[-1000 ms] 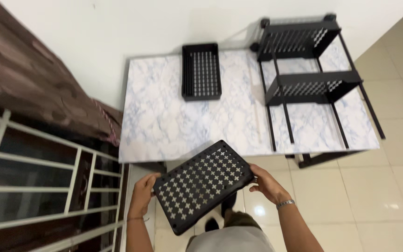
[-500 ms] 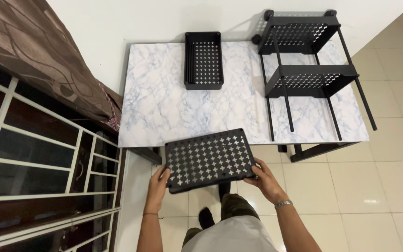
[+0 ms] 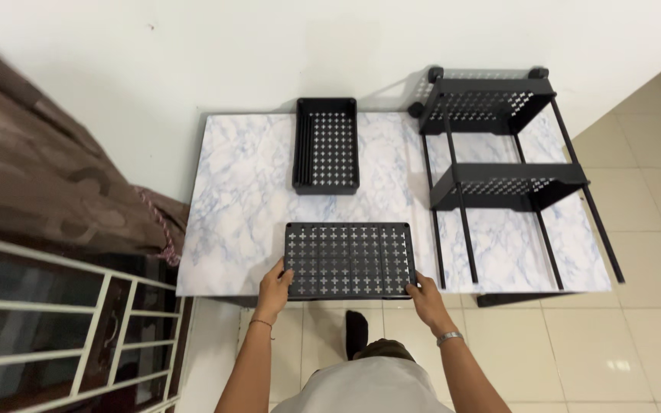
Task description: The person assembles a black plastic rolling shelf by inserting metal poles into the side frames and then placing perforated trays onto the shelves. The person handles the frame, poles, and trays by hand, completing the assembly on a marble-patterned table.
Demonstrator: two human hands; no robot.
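Note:
A black perforated tray (image 3: 348, 258) with cross-shaped holes lies upside down at the near edge of the marble-patterned table (image 3: 246, 199). My left hand (image 3: 274, 287) grips its near left corner and my right hand (image 3: 424, 294) grips its near right corner. A second black tray (image 3: 326, 145) sits open side up near the table's far edge. A black rack frame (image 3: 499, 153) with two trays fitted between its poles lies on its side on the table's right part.
A white wall runs behind the table. A brown curtain (image 3: 40, 176) and a white window grille (image 3: 55, 321) are on the left. Pale tiled floor (image 3: 613, 329) spreads to the right and below.
The tray moved from tilted in front of my body to level at the table's near edge. Both hands stayed on its ends.

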